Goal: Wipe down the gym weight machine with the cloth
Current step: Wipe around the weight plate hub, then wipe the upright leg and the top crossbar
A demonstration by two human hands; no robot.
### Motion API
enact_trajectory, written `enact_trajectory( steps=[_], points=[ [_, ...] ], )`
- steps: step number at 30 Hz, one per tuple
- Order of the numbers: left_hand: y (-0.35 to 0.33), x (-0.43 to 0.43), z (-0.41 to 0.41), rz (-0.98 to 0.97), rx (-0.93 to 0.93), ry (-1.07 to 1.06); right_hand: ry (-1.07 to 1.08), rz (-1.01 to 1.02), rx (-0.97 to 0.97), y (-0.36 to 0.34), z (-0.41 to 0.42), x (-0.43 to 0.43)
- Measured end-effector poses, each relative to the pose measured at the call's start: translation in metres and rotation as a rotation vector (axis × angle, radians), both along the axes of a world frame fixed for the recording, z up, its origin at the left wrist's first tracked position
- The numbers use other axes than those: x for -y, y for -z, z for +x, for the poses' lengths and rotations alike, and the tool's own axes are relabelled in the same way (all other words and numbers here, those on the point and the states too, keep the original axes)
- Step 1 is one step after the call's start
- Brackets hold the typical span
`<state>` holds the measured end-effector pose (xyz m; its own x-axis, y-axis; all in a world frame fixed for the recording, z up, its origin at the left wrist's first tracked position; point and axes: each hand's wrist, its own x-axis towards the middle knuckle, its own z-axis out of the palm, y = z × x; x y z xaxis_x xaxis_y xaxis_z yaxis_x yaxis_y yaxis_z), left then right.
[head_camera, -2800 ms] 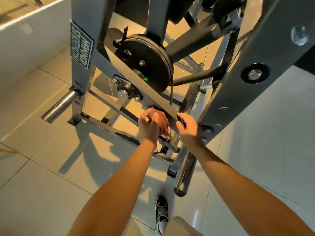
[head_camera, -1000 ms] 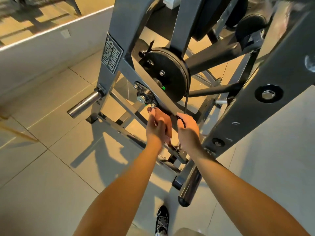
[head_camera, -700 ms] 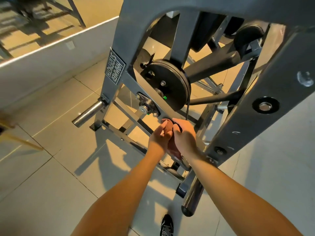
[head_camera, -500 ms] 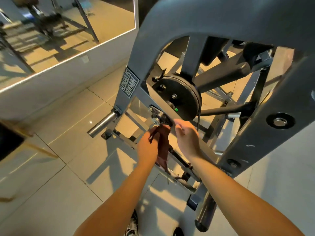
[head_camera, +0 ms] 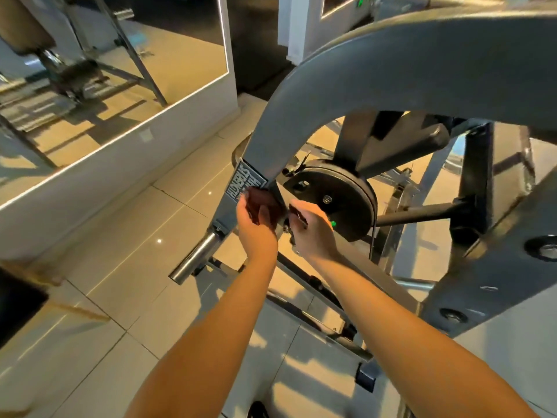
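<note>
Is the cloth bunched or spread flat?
Bunched: the dark red cloth sits wadded in the left hand, pressed against the grey metal frame upright.

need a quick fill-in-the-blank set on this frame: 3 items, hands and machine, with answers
The cloth is gripped in the ___ hand, against the grey frame.
The round disc beside the right hand is ___.
The small dot on that disc is ___.
Missing: left; black; green.
</note>
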<state>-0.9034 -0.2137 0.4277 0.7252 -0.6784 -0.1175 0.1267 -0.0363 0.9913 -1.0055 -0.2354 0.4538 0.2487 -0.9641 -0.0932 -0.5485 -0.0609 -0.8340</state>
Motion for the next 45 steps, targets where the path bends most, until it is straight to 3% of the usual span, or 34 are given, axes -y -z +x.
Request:
enact_trajectory(
  steps=[4,7,11,16,20,25,29,37,42,45],
  points=[
    [0.006,-0.009,-0.021,-0.043,-0.05,0.062,0.052,0.041,-0.028,-0.001,-0.001,-0.01],
    [0.002,-0.022,-0.018,0.064,0.038,0.176,0.067,0.038,0.009,-0.004,-0.008,-0.018],
    [-0.007,-0.048,-0.013,0.155,0.189,0.406,0.158,0.092,0.125,-0.013,-0.029,-0.034],
    [-0.041,-0.067,-0.061,0.031,0.129,0.519,0.232,0.149,0.374,-0.032,-0.089,-0.063],
    [-0.057,-0.079,-0.116,0.041,-0.016,0.643,0.282,0.089,0.475,-0.048,-0.138,-0.083],
    [-0.076,-0.088,-0.161,-0.003,0.137,0.698,0.24,-0.045,0.418,-0.056,-0.199,-0.1],
    [-0.09,-0.107,-0.217,-0.135,0.177,0.616,0.185,-0.138,0.409,-0.066,-0.255,-0.115],
    [-0.134,-0.117,-0.314,-0.253,0.213,0.187,0.144,-0.425,0.337,-0.119,-0.345,-0.105],
    [-0.181,-0.089,-0.345,-0.258,0.484,0.071,0.125,-0.374,0.369,-0.149,-0.355,-0.084],
    [-0.171,-0.08,-0.358,-0.231,0.486,0.096,0.093,-0.339,0.379,-0.148,-0.361,-0.072]
  ],
)
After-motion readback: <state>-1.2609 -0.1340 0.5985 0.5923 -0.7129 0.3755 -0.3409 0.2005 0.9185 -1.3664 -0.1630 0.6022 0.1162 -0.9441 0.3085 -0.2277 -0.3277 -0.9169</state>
